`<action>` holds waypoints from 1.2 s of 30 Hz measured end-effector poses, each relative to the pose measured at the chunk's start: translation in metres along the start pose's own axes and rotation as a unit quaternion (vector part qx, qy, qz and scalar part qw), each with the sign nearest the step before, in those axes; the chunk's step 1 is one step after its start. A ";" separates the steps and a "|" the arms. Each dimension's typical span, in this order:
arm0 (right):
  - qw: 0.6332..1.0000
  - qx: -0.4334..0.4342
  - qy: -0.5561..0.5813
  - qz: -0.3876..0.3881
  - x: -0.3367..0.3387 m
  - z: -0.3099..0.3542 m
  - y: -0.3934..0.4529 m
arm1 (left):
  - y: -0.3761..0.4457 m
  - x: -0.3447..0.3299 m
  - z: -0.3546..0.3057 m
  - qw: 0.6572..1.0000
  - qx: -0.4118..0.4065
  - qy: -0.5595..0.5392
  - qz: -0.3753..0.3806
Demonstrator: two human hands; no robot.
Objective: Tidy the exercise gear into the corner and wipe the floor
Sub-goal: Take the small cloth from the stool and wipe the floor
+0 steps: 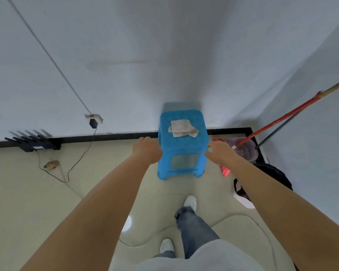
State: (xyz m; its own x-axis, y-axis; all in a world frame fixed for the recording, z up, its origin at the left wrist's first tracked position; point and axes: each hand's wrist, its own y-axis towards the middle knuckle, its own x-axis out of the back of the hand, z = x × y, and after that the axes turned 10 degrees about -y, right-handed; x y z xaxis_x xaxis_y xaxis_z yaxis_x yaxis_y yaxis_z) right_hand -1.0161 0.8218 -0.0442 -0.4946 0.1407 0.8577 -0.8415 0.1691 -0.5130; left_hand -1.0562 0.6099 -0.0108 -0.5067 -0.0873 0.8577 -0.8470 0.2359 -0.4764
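Both hands flank the blue stool (182, 145), which stands near the baseboard (114, 136): left hand (146, 148) and right hand (218, 151) grip its seat edges. A cloth (182, 128) lies on top. Bare floor (98, 192) spreads left; a mop (282, 119) crowds the right corner.

I count one blue stool (181, 145) near the far wall, and one cloth (182, 128) on its seat. Two hands are in view, the left hand (146, 150) and the right hand (220, 152), one at each side of the stool. I see two white shoes (190, 202) near me on the floor. At the right there are two long handles (294, 112), one red and one dark, and one black bag (274, 175). At the left I make out one black router (34, 142), one plug (93, 123) on the wall, and one small brown object (51, 164) I cannot identify.
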 end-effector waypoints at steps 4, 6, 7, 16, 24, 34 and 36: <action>1.000 -0.014 0.011 0.015 0.015 -0.017 0.088 | 0.085 0.005 -0.014 1.000 -0.002 0.004 0.024; 0.999 -0.017 0.028 0.027 0.018 -0.023 0.134 | 0.130 0.008 -0.020 0.999 0.012 0.002 0.044; 0.998 -0.020 0.036 0.042 0.019 -0.026 0.154 | 0.150 0.010 -0.023 0.998 0.021 0.002 0.059; 0.986 -0.048 0.099 0.123 -0.002 -0.037 0.293 | 0.293 -0.011 -0.043 0.987 0.049 -0.023 0.154; 0.985 -0.087 0.127 0.078 -0.037 -0.032 0.392 | 0.414 -0.069 -0.042 0.986 0.089 -0.071 0.120; 0.988 -0.092 0.120 0.038 -0.081 0.001 0.462 | 0.472 -0.132 -0.028 0.995 0.040 -0.052 0.077; 0.987 -0.090 0.126 0.038 -0.085 0.002 0.456 | 0.465 -0.137 -0.024 0.993 0.036 -0.051 0.100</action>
State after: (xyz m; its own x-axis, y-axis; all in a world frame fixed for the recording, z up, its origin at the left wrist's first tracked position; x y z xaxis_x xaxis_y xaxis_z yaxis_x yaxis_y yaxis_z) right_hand -1.3580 0.8851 -0.3505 -0.4656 0.3946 0.7922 -0.7409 0.3158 -0.5927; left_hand -1.3773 0.7545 -0.3451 -0.6759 -0.1435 0.7229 -0.7358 0.1879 -0.6506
